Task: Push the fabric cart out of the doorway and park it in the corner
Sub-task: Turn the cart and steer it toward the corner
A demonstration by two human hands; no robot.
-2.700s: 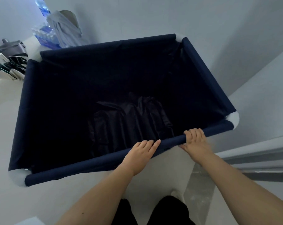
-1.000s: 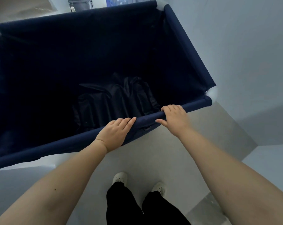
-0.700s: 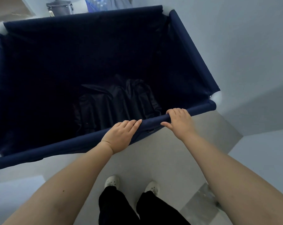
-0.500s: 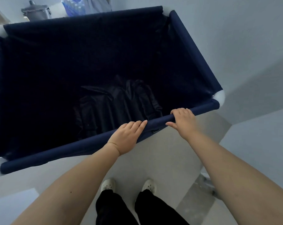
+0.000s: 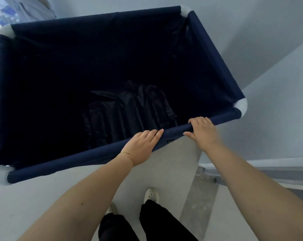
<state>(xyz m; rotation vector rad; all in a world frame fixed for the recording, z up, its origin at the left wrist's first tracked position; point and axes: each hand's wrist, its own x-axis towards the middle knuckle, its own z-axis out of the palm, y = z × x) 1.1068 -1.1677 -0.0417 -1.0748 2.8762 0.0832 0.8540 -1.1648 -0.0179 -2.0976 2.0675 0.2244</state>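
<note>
A navy fabric cart [image 5: 215, 54] with white corner joints fills most of the view, seen from above. Dark crumpled cloth [image 5: 130, 112] lies at its bottom. My left hand [image 5: 142, 145] rests over the near rim bar, fingers wrapped on it. My right hand [image 5: 202, 131] grips the same bar a little to the right, near the white corner [image 5: 242, 106]. The cart's wheels are hidden.
A pale wall [image 5: 262, 40] runs close along the cart's right side. A metal door track [image 5: 234, 176] crosses the floor at lower right. Grey cloth and blue packs [image 5: 16, 9] sit beyond the far left corner. My feet [image 5: 150, 195] stand on the grey floor.
The cart has swung with my view; the door track has come back into sight at lower right and the far clutter has slid left. Both hands stay on the rim bar.
</note>
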